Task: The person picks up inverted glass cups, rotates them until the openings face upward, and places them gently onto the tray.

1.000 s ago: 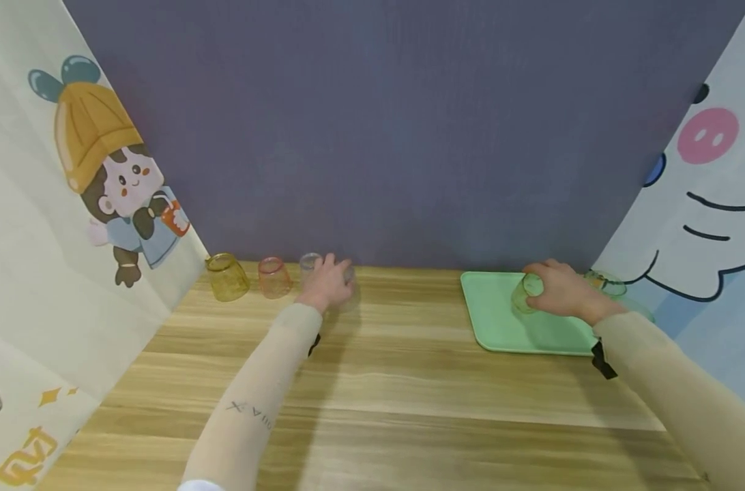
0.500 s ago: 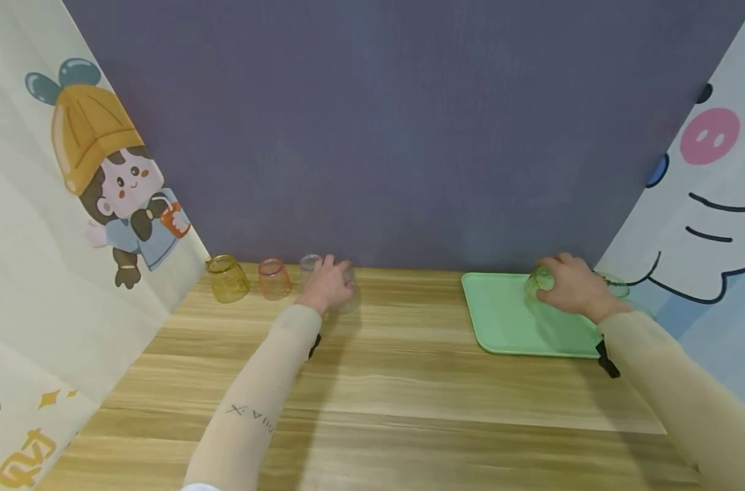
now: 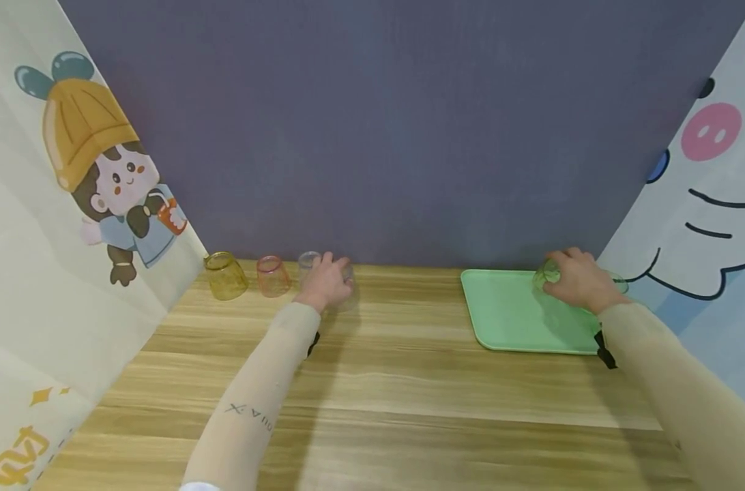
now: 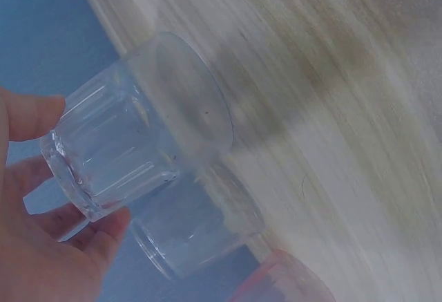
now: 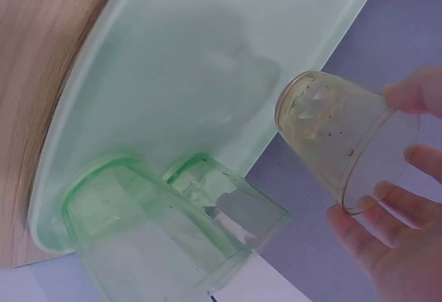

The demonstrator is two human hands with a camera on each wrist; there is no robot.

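My left hand (image 3: 327, 281) grips a clear ribbed glass (image 4: 131, 143) at the back of the wooden table (image 3: 397, 368), tilted just off the surface. A second clear glass (image 4: 197, 227) stands right behind it, beside a pink cup (image 3: 271, 275) and a yellow cup (image 3: 225, 275). My right hand (image 3: 580, 279) holds a pale green glass (image 5: 345, 139) tilted in the air over the far right corner of the mint green tray (image 3: 510, 317). Two green glasses (image 5: 128, 229) stand upside down on the tray's corner beneath that hand.
A dark purple backdrop (image 3: 385, 129) closes the back. Cartoon-printed panels stand on the left (image 3: 71, 204) and on the right (image 3: 710, 177). The cups line up along the back left edge; the tray lies at the back right.
My right hand has carried the green glass from the tray's middle up and toward its far right corner. My left hand has stayed on the clear glass.
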